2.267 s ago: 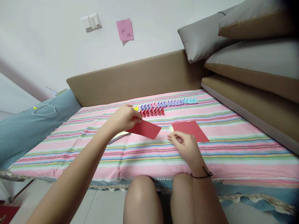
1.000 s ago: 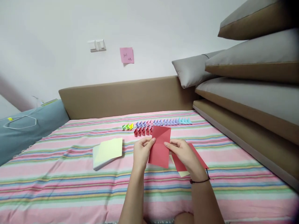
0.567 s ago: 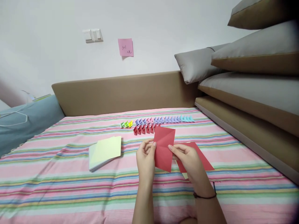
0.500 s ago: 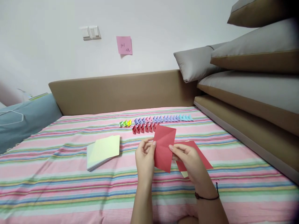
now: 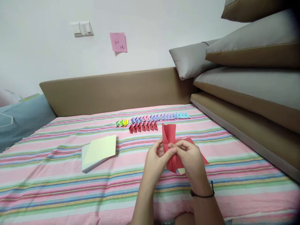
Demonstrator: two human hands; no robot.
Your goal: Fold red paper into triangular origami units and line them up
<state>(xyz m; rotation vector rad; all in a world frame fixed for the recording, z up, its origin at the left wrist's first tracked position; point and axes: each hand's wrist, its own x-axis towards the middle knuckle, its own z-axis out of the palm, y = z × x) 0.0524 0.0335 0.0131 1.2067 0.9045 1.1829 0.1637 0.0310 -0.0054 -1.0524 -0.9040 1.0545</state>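
A red paper sheet (image 5: pixel 169 132) stands upright between both hands, folded lengthwise into a narrow strip. My left hand (image 5: pixel 156 159) pinches its left side and my right hand (image 5: pixel 191 157) pinches its right side, thumbs meeting at the middle. Beneath my right hand lies another red sheet (image 5: pixel 203 157) on a pale yellow one (image 5: pixel 181 171). On the striped bedspread (image 5: pixel 58 184) beyond the hands sit rows of small folded paper pieces, red ones (image 5: pixel 142 127) in front of a longer coloured row (image 5: pixel 159 117).
A stack of pale yellow paper (image 5: pixel 98 151) lies to the left of my hands. A brown headboard (image 5: pixel 112 89) runs along the back. Grey and brown cushions (image 5: pixel 250 62) are piled at the right. A blue pillow (image 5: pixel 21 115) lies at the far left.
The red sheet went from flat and open to folded narrow, and my two hands came together on it. The view has also drifted slightly to the right.
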